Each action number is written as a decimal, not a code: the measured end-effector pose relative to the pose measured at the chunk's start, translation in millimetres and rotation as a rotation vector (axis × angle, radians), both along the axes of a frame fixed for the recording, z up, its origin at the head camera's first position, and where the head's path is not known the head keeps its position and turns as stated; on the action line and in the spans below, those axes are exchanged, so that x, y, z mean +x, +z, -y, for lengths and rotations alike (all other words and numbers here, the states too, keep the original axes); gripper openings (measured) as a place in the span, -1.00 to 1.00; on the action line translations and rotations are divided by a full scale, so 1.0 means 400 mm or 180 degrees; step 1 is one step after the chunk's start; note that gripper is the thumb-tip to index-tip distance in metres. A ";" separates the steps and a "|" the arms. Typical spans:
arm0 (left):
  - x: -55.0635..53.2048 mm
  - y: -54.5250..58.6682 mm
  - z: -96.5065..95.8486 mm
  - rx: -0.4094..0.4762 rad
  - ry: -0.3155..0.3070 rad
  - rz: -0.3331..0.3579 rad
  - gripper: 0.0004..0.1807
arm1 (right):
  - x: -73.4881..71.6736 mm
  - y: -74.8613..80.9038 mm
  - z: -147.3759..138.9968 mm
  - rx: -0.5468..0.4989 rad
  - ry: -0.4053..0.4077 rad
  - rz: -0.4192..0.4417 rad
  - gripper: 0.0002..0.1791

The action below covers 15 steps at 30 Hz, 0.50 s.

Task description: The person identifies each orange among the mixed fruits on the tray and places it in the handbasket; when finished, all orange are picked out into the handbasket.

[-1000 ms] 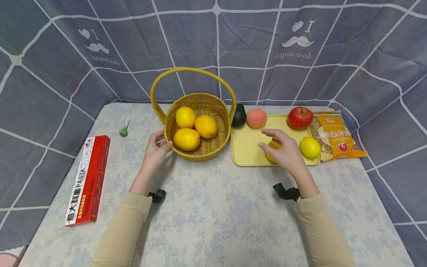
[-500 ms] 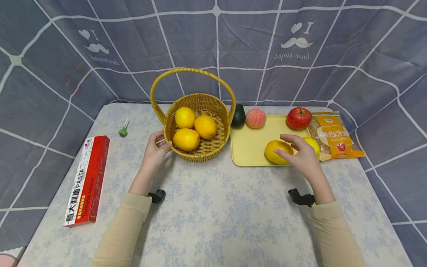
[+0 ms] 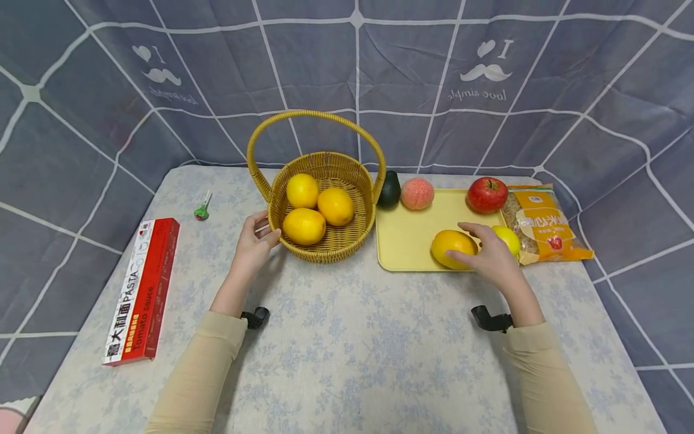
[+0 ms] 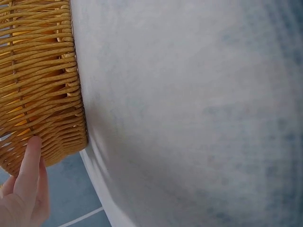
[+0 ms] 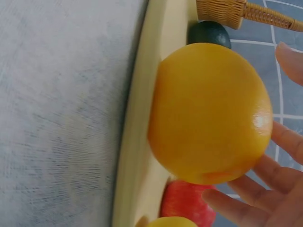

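A yellow wicker basket (image 3: 355,241) with a tall handle holds several yellow-orange fruits (image 3: 303,226). My left hand (image 3: 252,246) touches the basket's left side from outside with fairly straight fingers, fingertips against the weave (image 4: 42,90) in the left wrist view. On the pale yellow tray (image 3: 403,241) lies a smooth, oval, mango-like fruit (image 3: 450,248). My right hand (image 3: 494,256) hovers at its right side, thumb and fingers spread around it; the right wrist view shows a gap between the thumb and the mango-like fruit (image 5: 210,113). The hand partly hides a lemon (image 3: 508,239).
A peach (image 3: 417,193) and an avocado (image 3: 389,190) lie at the tray's back left, a red apple (image 3: 487,194) at its back right. A grain bag (image 3: 544,223) is beyond it. Leftward lie a lollipop (image 3: 202,211) and a pasta box (image 3: 142,292).
My right hand has shifted right from over the mango-like fruit, uncovering most of it and partly covering the lemon. The left hand has stayed against the basket.
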<state>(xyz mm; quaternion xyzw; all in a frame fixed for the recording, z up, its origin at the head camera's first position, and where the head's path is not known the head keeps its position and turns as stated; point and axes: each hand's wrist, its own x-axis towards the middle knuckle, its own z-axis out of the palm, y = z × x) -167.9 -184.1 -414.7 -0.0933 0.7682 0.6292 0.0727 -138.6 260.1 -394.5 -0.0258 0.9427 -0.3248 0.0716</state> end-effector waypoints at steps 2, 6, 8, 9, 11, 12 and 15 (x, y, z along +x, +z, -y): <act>0.001 0.001 0.000 -0.0005 0.0011 0.0003 -0.32 | -0.006 -0.004 -0.001 0.0034 0.0023 0.0037 -0.15; 0.002 0.002 0.001 -0.0003 0.0037 0.0014 -0.32 | -0.015 -0.013 -0.002 0.0059 0.0069 0.0113 -0.13; 0.003 0.002 0.002 -0.0002 0.0028 0.0006 -0.32 | -0.019 -0.016 -0.002 0.0061 0.0074 0.0162 -0.11; 0.003 0.002 0.003 0.0003 0.0019 -0.0005 -0.32 | -0.020 -0.018 -0.002 0.0064 0.0069 0.0191 -0.10; 0.002 0.001 0.004 0.0020 -0.0009 -0.0024 -0.32 | -0.021 -0.022 -0.002 0.0069 0.0056 0.0238 -0.08; 0.002 0.001 0.005 0.0027 -0.0021 -0.0026 -0.32 | -0.022 -0.023 -0.003 0.0072 0.0048 0.0261 -0.07; 0.002 -0.003 0.006 0.0016 -0.0046 -0.0030 -0.32 | -0.021 -0.029 -0.002 0.0075 0.0036 0.0312 -0.06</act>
